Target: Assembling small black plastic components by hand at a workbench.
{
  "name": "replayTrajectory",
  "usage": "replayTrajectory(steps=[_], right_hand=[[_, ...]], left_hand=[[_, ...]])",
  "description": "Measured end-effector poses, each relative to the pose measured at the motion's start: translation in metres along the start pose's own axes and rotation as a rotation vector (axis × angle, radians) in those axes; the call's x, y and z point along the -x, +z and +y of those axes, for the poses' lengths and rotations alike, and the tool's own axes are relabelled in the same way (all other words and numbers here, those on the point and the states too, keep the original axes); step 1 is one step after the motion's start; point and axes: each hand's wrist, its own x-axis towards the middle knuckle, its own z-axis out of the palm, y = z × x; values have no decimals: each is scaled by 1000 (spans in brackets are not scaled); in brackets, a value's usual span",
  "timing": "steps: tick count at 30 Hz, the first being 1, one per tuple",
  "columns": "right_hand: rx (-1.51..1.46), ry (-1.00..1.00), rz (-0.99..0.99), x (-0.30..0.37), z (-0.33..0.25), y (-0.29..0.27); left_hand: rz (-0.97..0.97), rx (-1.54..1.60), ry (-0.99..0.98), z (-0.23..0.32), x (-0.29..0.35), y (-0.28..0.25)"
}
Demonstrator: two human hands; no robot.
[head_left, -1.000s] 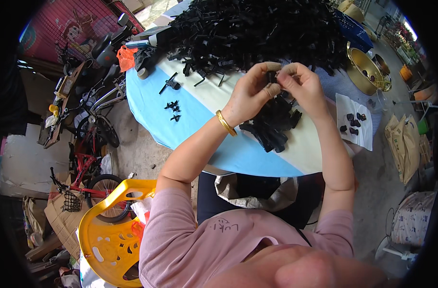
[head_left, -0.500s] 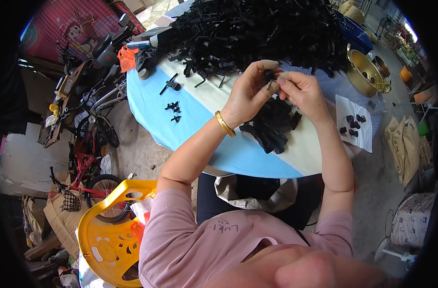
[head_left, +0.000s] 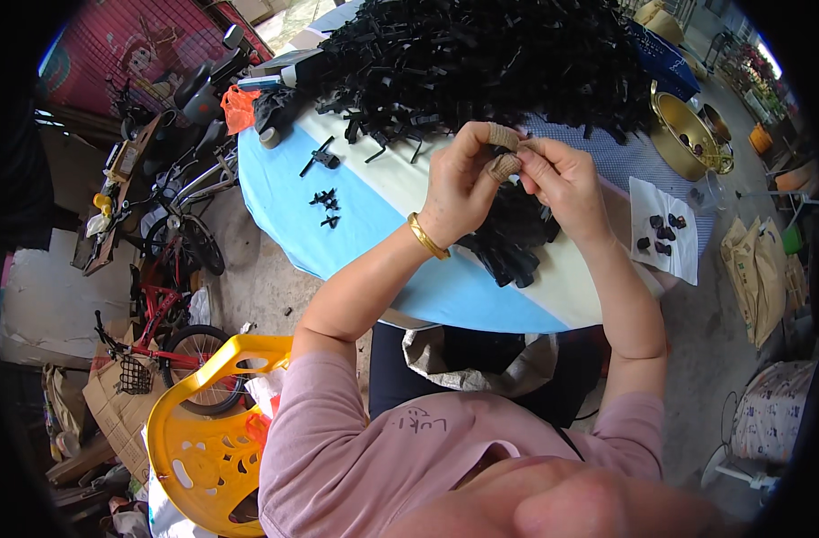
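Nearest, a pale woven sack (head_left: 535, 366) with a rolled rim lies at the person's lap, before the rounded edge of the surface (head_left: 279, 202), which is covered in blue and cream cloth. Beyond that edge, a bunch of black, narrow, plastic-looking parts (head_left: 508, 260) lies on the cloth below the hands. The left hand (head_left: 459, 190), with ribbed tan covers (head_left: 504, 165) on thumb and forefinger, meets the right hand (head_left: 563, 186) above this bunch. Step in hand, as judged: close two-handed fingertip work; the next move calls for both sets of fingertips to be level and aligned. Left fingers: curled, thumb and forefinger nearly together. Right fingers: bent, thumb tip against the forefinger. Any item between them is hidden; whether either hand grasps one cannot be told. To the right, small dark pieces (head_left: 664, 234) rest on a white sheet (head_left: 647, 193). To the left lies a separate black T-shaped part (head_left: 320, 159). Farthest, a large heap of black parts (head_left: 490, 67) covers the back of the surface.
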Motion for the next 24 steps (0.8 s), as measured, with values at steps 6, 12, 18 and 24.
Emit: replayTrajectory(steps=[6,12,18,24], right_hand=[[190,-97,43,-14,6,-27],[1027,106,-28,-27,25,-50],[1225,130,-95,-34,51,-61],[825,-375,122,-25,20,-36]], left_hand=[[-41,-261,-45,13,-9,-4],[-289,-289,-141,16,-9,-8],[-437,-163,-190,3,-5,-9],[-44,98,-547,-9,-14,-30]])
